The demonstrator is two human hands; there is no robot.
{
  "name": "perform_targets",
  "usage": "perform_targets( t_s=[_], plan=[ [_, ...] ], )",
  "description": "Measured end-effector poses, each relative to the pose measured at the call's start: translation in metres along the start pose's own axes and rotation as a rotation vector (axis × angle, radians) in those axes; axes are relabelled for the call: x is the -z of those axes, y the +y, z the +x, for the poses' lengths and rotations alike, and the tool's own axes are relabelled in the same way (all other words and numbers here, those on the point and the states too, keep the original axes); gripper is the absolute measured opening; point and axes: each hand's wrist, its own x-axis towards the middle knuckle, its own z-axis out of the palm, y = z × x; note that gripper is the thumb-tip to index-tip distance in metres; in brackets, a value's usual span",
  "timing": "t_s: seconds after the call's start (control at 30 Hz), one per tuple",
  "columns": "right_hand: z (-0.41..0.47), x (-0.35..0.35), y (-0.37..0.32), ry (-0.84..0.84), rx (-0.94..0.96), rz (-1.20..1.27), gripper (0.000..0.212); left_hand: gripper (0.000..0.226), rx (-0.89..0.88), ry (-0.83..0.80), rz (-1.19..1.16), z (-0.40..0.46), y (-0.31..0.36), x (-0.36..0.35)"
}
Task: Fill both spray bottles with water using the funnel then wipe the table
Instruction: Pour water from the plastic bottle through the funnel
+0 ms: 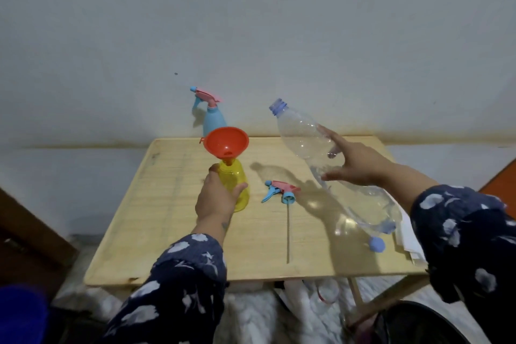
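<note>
Left hand (216, 198) wrapped round yellow spray bottle (234, 184), upright on table (167, 204); red funnel (226, 143) seated in its neck. Right hand (354, 165) grips clear water bottle (304, 139) mid-body, uncapped mouth tilted up, right of funnel. Little water visible inside, hard to tell. Thin plastic, will dent if squeezed; hold at waist. Funnel top-heavy, light bottle tips easily. Blue spray bottle (213, 117) behind funnel, head on. Loose sprayer head (280, 190) just right of yellow bottle.

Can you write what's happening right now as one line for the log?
left hand: holds yellow spray bottle | orange funnel: in its neck | right hand: holds tilted clear bottle, uncapped | sprayer head: on table
</note>
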Motion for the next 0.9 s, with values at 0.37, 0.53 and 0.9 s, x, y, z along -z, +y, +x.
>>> perform_targets(
  t_s=[0.37,0.53,0.9],
  plan=[
    [-0.016,0.034,-0.05,-0.161,-0.046,-0.274,0.109,0.076,-0.017,-0.125,-0.02,0.011,-0.005,0.008],
    [-0.019,0.037,-0.064,-0.185,-0.087,-0.338,0.109,0.076,-0.021,-0.159,-0.044,0.012,-0.006,0.009],
    [-0.02,0.045,-0.081,-0.16,-0.075,-0.497,0.107,0.071,-0.047,-0.167,-0.065,0.011,-0.006,0.009]
  ],
)
